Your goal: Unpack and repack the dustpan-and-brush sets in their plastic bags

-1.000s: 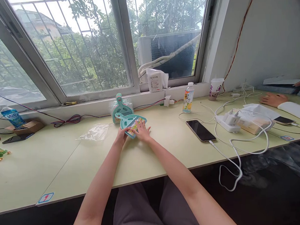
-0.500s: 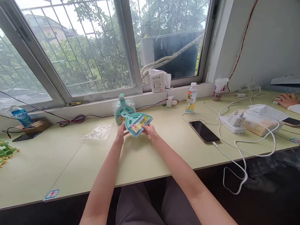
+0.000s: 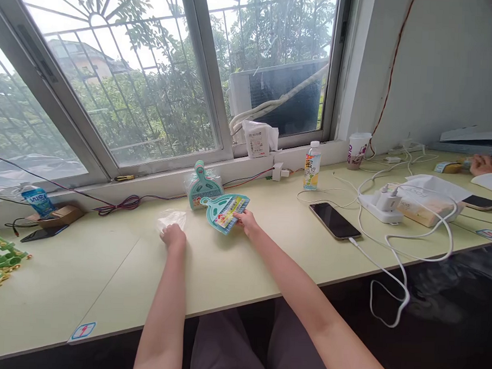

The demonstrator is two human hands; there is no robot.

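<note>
Teal dustpan (image 3: 222, 209) at 12 o'clock, right hand (image 3: 247, 221) clamped on its edge; likely light, stiff, best gripped by edge or handle. Left hand (image 3: 173, 236) at plastic bag (image 3: 175, 218), 11 o'clock; can't tell finger closure.

At least two dustpans (image 3: 216, 209) (image 3: 205, 190) showed mid-frame, with one bag (image 3: 171, 218) left of them. Three phones (image 3: 334, 221) (image 3: 44, 234) (image 3: 482, 202) lay about, one at left, two at right. There were two bottles (image 3: 312, 168) (image 3: 39, 202), one cup (image 3: 357, 151), two hands (image 3: 173, 236) (image 3: 247, 222) near centre and one co-worker's hand (image 3: 485, 165) at the right edge.
</note>
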